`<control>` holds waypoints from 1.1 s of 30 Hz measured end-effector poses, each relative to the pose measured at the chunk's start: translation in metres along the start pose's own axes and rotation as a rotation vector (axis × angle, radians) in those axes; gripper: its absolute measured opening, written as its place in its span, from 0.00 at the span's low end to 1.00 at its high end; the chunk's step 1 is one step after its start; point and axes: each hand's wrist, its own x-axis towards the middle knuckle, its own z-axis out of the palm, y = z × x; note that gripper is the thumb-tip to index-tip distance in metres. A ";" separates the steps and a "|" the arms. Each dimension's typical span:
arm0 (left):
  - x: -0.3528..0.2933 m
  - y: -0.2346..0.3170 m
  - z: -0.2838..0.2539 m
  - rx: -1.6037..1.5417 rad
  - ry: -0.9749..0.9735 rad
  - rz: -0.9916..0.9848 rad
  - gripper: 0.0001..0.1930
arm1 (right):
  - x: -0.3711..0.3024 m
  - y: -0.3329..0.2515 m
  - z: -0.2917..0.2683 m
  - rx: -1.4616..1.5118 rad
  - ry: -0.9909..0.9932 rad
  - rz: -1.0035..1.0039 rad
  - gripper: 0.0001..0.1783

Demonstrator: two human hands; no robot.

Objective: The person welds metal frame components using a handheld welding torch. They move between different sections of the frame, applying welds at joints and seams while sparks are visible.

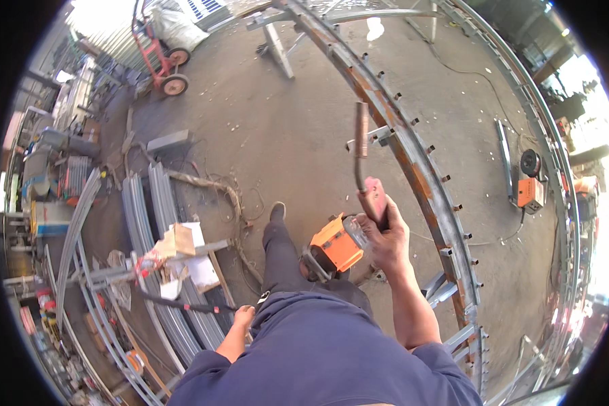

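Observation:
Raised in front of me, my right hand (pixel 387 238) is closed round the red handle of a welding torch (pixel 373 197). Its bent neck points away from me and ends in a copper-coloured nozzle (pixel 363 122). Low at my left side, my left hand (pixel 245 315) is closed on a black cable (pixel 203 308) with red bands, which runs off to the left. Below the torch stands an orange box-shaped machine (pixel 337 245) beside my leg; my right hand hides part of it.
A long curved steel frame (pixel 413 159) with small brackets passes on the right. Steel profiles (pixel 161 223) lie on the left, with cardboard (pixel 176 241) on top. Farther off are a red hand truck (pixel 161 68) and an orange unit with a black spool (pixel 531 193). Cables cross the floor.

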 end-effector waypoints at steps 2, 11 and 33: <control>0.044 0.045 -0.017 -0.049 -0.063 -0.033 0.21 | 0.018 -0.012 0.017 0.009 0.099 -0.001 0.33; 0.211 0.242 -0.078 -0.209 -0.226 0.115 0.17 | 0.129 -0.036 0.130 -0.103 0.375 -0.019 0.30; 0.260 0.316 -0.186 -0.413 -0.210 -0.138 0.20 | 0.318 -0.082 0.293 -0.407 0.162 -0.098 0.38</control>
